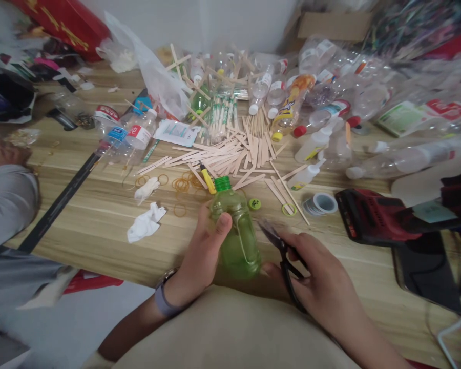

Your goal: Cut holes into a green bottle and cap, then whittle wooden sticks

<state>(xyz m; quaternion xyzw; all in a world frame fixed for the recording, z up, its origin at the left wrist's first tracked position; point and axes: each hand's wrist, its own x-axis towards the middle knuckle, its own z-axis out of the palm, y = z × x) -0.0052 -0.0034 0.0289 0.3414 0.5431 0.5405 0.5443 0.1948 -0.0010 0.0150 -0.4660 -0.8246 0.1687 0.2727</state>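
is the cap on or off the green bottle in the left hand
Off: the threaded neck of the green plastic bottle looks bare, and a loose green cap lies on the table near it.

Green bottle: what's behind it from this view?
Beyond the green bottle lie wooden sticks and a yellow cutter. Whatever is directly behind its body is covered by bottle and left hand.
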